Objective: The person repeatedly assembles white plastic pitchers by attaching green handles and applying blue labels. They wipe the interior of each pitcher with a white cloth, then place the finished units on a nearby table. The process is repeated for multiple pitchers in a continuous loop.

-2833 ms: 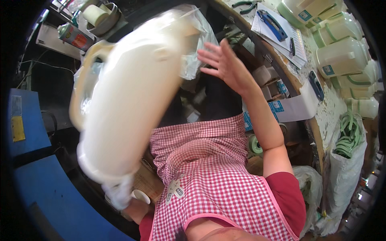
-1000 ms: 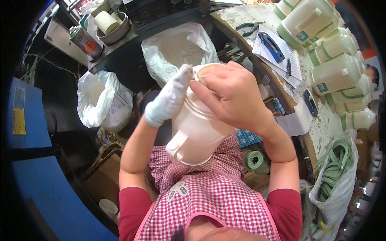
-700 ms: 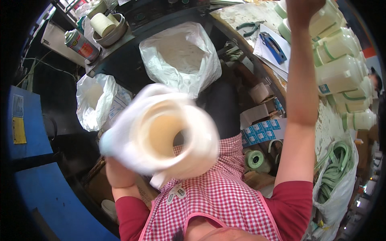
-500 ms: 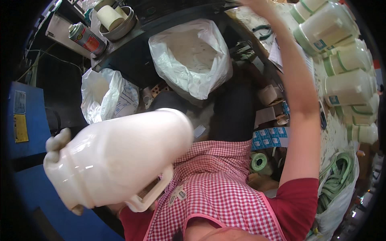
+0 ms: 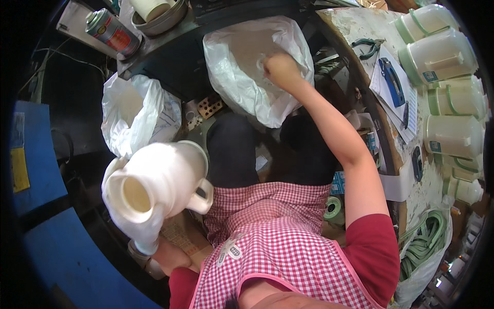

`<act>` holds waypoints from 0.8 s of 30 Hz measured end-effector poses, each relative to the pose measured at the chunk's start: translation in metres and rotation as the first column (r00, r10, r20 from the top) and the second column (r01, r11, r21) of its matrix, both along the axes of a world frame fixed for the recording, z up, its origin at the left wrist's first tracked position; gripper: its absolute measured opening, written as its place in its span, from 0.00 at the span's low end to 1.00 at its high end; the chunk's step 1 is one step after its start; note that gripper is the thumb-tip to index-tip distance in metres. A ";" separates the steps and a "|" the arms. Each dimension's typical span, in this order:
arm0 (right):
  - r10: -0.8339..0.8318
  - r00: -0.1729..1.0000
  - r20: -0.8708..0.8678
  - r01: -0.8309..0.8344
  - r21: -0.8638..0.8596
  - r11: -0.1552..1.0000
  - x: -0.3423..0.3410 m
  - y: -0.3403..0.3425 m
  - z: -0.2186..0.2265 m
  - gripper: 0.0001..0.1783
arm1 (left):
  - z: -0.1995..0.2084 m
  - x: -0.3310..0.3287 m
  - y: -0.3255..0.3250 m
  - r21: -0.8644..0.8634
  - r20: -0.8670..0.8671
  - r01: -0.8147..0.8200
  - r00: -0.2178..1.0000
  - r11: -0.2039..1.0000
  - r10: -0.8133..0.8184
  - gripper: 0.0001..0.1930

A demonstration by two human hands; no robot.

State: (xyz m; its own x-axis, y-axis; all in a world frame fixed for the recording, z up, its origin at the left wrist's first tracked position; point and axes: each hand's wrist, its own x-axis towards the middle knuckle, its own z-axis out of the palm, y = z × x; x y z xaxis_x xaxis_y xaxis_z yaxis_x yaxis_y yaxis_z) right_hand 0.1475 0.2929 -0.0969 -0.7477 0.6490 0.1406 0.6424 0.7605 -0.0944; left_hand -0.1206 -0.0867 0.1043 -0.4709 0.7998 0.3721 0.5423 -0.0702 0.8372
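Within the gloved left hand's (image 5: 133, 225) grip: a cream jug (image 5: 167, 172), tilted, mouth showing

The cream jug is resting inside the left grip, its narrow open end facing the camera, its wider end pointing away and to the right. Bare beige wall is showing inside the mouth; deeper down is too shadowed to read. Its handle is jutting out right of the grip, toward the checked apron (image 5: 283, 247).

Beyond that grip, a smaller white bag (image 5: 113, 131) is gaping, contents unclear. Farther forward and right, a larger white bag (image 5: 221, 51) is standing open, pale inside. Well beyond the left grip, on a dark ledge (image 5: 167, 46), a grey bowl (image 5: 162, 23) is holding a pale cylinder (image 5: 149, 7); a spray can (image 5: 114, 35) is standing near. Well right of both grips, pale jugs with green trim (image 5: 453, 136) are crowding the worktop (image 5: 355, 28); a white sack (image 5: 437, 273) is holding green straps (image 5: 427, 232).

Pose: the left hand is closing round the jug's narrow end. The bare right hand (image 5: 283, 71) is curling its fingers at the larger bag's mouth; cannot tell whether they are pinching anything. Its forearm (image 5: 337, 121) is slanting forward and left from a bent elbow.
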 end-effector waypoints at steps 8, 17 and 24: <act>-0.437 0.496 -0.750 -0.704 -0.642 0.304 0.034 -0.228 0.253 0.17 | -0.004 0.065 0.017 -0.017 -0.304 0.304 0.906 0.953 -0.294 0.40; 0.251 0.843 -0.476 -0.357 -0.147 0.922 0.043 -0.310 0.237 0.14 | 0.011 0.115 0.014 0.053 -0.477 0.433 0.802 0.900 -0.358 0.38; 0.423 0.841 -0.338 -0.500 -0.186 0.846 0.046 -0.293 0.243 0.13 | 0.005 0.114 0.004 0.000 -0.455 0.431 0.804 0.902 -0.384 0.37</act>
